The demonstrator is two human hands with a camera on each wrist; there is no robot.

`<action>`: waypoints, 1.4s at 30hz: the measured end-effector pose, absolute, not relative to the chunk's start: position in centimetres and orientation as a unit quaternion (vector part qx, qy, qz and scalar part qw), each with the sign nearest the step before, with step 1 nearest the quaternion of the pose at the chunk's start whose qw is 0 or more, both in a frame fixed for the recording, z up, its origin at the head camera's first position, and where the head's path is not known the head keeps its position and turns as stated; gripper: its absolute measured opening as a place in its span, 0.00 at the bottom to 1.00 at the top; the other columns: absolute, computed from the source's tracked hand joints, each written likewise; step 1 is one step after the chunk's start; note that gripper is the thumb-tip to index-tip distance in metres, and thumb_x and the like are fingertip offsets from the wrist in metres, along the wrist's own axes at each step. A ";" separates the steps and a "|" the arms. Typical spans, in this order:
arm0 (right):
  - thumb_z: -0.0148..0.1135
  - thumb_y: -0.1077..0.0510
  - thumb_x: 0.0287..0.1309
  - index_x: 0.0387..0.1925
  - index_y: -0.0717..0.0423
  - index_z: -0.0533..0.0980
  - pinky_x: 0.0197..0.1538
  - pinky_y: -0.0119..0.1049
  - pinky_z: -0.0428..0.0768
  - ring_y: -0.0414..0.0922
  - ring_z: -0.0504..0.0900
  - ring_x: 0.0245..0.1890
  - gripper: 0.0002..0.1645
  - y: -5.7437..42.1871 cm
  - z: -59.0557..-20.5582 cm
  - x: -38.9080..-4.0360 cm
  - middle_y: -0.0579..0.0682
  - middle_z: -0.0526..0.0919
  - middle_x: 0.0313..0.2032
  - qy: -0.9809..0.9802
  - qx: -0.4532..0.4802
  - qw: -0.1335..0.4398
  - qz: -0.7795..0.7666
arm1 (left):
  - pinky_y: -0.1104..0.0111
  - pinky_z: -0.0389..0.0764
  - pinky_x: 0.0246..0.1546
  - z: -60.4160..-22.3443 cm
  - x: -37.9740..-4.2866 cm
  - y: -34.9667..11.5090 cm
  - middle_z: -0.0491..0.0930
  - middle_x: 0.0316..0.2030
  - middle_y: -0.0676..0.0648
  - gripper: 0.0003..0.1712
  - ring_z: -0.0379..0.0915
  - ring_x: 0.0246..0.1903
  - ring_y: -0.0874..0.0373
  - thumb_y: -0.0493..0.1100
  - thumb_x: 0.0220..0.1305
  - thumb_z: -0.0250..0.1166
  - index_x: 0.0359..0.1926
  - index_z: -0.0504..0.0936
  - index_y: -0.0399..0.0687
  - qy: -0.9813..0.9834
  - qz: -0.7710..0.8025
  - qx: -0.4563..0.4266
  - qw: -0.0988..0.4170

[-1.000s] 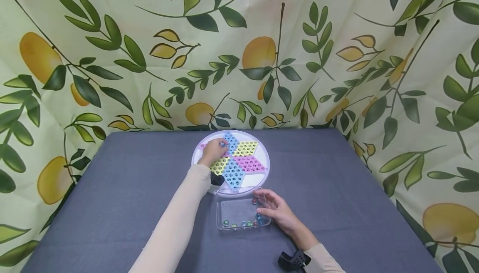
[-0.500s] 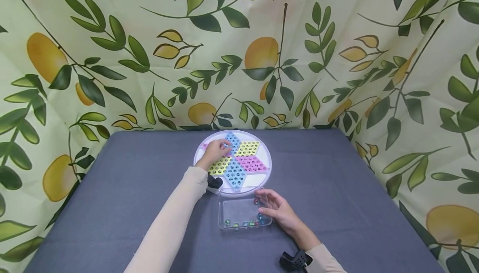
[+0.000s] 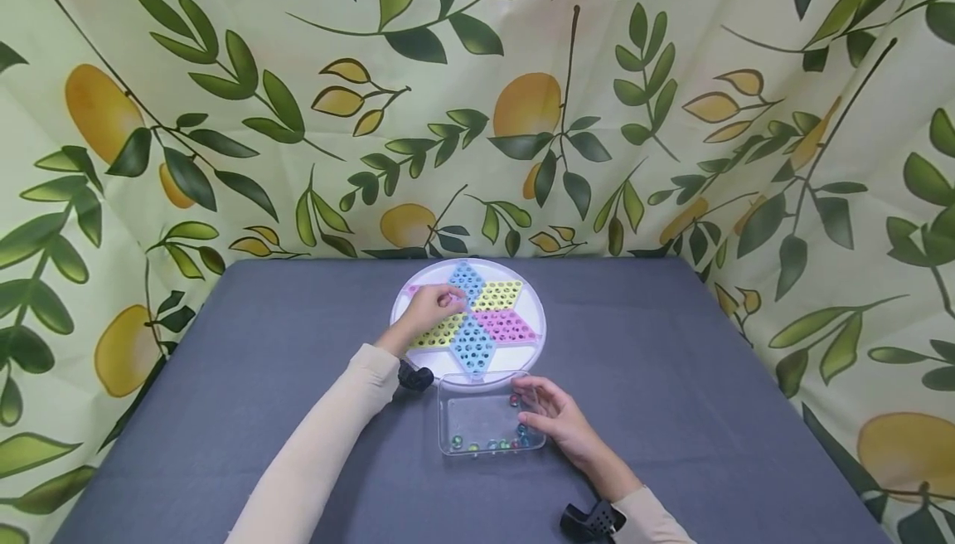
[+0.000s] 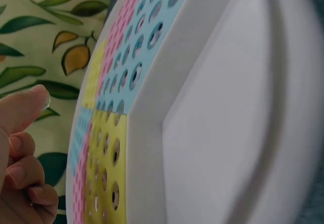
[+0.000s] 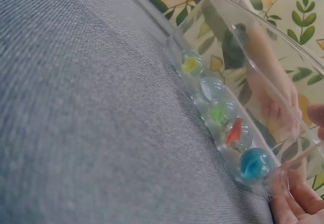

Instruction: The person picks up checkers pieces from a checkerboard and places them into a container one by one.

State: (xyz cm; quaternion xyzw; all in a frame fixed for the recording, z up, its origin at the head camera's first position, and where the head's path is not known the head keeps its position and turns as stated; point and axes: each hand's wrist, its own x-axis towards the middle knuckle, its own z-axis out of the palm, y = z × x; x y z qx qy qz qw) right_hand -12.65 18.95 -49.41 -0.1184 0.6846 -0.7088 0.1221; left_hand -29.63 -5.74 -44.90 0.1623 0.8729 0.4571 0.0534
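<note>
A round white Chinese checkers board [image 3: 518,353] with a blue, yellow and pink star of holes stands at the middle back. My left hand [image 3: 433,309] hovers over its left side, curled, thumb and forefinger toward the centre. In the left wrist view that hand [image 4: 23,158] shows curled fingers and one straighter digit beside the board [image 4: 202,133]; I cannot tell whether a marble sits at its tip. My right hand [image 3: 558,418] grips the right side of a clear plastic box [image 3: 477,411]. Several marbles, including a blue one [image 5: 255,163] and a red-swirled one [image 5: 238,134], line its near edge.
A dark grey cloth [image 3: 656,361] covers the table. A leaf-and-fruit patterned curtain [image 3: 448,113] hangs behind and at both sides. The box's far edge overlaps the board's near rim in the head view. Each wrist carries a black camera mount [image 3: 589,519].
My left wrist and forearm have drawn back to the left, and the fingers have shifted off the upper blue point toward the board's left. The right hand and box hold still.
</note>
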 end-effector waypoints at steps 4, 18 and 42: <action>0.63 0.66 0.55 0.62 0.76 0.61 0.63 0.14 0.67 0.21 0.72 0.58 0.36 19.0 -49.4 -12.6 0.75 0.61 0.66 0.690 -0.117 0.120 -0.704 | 0.78 0.61 0.24 -44.6 -28.4 -6.1 0.62 0.20 0.55 0.16 0.58 0.23 0.63 0.41 0.61 0.66 0.48 0.83 0.40 0.866 0.455 0.200 0.049; 0.64 0.65 0.54 0.61 0.75 0.61 0.63 0.14 0.67 0.21 0.72 0.58 0.36 19.0 -49.4 -12.7 0.71 0.65 0.65 0.697 -0.111 0.119 -0.699 | 0.79 0.61 0.24 -43.6 -24.7 -6.9 0.61 0.19 0.55 0.14 0.56 0.22 0.67 0.40 0.60 0.67 0.46 0.83 0.38 0.831 0.491 0.260 0.039; 0.65 0.64 0.54 0.61 0.75 0.62 0.62 0.12 0.66 0.18 0.71 0.56 0.36 18.7 -48.9 -12.8 0.73 0.62 0.67 0.698 -0.103 0.129 -0.696 | 0.78 0.60 0.22 -43.3 -20.3 -7.8 0.61 0.19 0.55 0.11 0.55 0.21 0.70 0.40 0.59 0.67 0.43 0.84 0.40 0.803 0.512 0.300 0.046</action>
